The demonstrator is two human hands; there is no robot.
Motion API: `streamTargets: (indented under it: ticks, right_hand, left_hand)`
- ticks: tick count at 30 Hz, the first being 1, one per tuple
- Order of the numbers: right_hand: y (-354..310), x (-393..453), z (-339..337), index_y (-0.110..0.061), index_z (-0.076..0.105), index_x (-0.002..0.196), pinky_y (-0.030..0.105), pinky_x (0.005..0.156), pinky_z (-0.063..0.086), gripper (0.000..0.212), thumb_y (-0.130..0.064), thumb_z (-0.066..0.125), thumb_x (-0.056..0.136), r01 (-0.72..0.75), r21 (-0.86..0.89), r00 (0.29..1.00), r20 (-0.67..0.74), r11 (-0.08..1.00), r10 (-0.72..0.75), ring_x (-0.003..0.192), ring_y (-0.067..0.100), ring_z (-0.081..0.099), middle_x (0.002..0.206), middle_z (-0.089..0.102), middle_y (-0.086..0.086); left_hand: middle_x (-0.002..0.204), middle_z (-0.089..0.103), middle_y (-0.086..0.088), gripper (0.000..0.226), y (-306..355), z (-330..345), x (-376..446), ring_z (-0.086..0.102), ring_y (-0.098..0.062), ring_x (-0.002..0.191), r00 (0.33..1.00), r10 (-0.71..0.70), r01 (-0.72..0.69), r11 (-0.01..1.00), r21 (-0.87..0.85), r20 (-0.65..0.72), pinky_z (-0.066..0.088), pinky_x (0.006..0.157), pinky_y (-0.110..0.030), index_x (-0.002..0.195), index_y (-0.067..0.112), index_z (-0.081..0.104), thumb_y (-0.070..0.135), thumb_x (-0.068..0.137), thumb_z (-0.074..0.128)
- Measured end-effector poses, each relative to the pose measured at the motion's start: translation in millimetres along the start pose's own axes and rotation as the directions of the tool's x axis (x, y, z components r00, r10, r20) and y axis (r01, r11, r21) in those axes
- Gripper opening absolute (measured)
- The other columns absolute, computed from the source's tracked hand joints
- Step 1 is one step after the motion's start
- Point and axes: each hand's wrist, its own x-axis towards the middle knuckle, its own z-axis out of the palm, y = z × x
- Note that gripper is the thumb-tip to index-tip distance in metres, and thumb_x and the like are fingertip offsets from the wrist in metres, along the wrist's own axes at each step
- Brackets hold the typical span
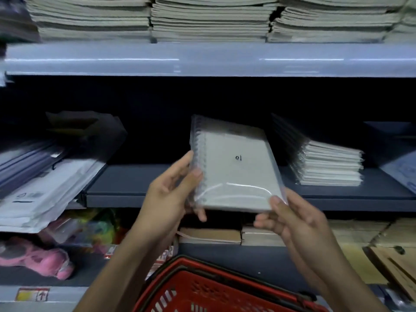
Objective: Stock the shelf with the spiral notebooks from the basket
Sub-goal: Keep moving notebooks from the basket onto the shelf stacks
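I hold a small stack of white spiral notebooks in clear plastic wrap, tilted, over the front edge of the dark middle shelf. My left hand grips the spiral side at the left. My right hand holds the near right corner from below. A stack of the same wrapped notebooks lies on the shelf to the right. The red plastic basket sits below my arms at the bottom of the view; its contents are hidden.
White and grey packets slump off the shelf's left end. Stacked paper pads fill the upper shelf. Brown notebooks and cardboard items lie on the lower shelf, with a pink toy at lower left.
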Motion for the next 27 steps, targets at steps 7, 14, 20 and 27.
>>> streamTargets:
  ticks: [7,14,20,27]
  right_hand:
    - [-21.9,66.0,22.0,0.001,0.059,0.120,0.027,0.069,0.062,0.026,-0.008,0.062,0.096,-0.082,0.035,0.996,-0.037,0.996,0.083,0.068,0.022,0.075,0.085,0.067,0.014]
    - [-2.0,47.4,15.6,-0.009,0.051,0.129,0.034,0.075,0.063,0.046,-0.006,0.071,0.087,0.029,-0.058,0.988,-0.149,0.998,-0.037,0.079,0.031,0.076,0.108,0.069,0.012]
    - [1.4,73.6,13.4,-0.012,0.062,0.129,0.026,0.061,0.059,0.047,-0.014,0.076,0.085,0.049,-0.161,0.967,-0.239,0.986,-0.087,0.066,0.020,0.069,0.107,0.069,0.021]
    - [0.5,120.7,23.5,-0.016,0.059,0.134,0.026,0.047,0.049,0.053,-0.025,0.077,0.085,-0.028,-0.307,0.952,-0.298,0.951,-0.068,0.045,0.012,0.054,0.065,0.063,0.008]
  left_hand:
    - [0.102,0.070,-0.010,0.041,9.0,11.8,58.1,0.067,-0.010,0.056,0.957,-0.066,0.058,0.998,-0.040,-0.281,0.052,0.046,-0.025,0.135,0.006,0.052,0.011,0.096,0.062]
    - [0.119,0.068,-0.007,0.037,-0.9,7.5,22.7,0.076,-0.014,0.085,0.950,0.175,-0.092,0.948,0.304,-0.257,0.053,0.069,-0.010,0.119,0.023,0.063,0.023,0.085,0.076]
    - [0.107,0.069,-0.006,0.032,-14.3,2.9,44.8,0.069,-0.012,0.073,0.906,0.309,-0.111,0.833,0.542,-0.289,0.053,0.067,-0.016,0.113,0.034,0.067,0.041,0.082,0.077]
    - [0.103,0.055,0.009,0.037,-21.2,11.5,88.0,0.065,-0.017,0.089,0.862,0.332,-0.088,0.841,0.533,-0.382,0.055,0.084,-0.025,0.117,0.016,0.068,0.033,0.085,0.076]
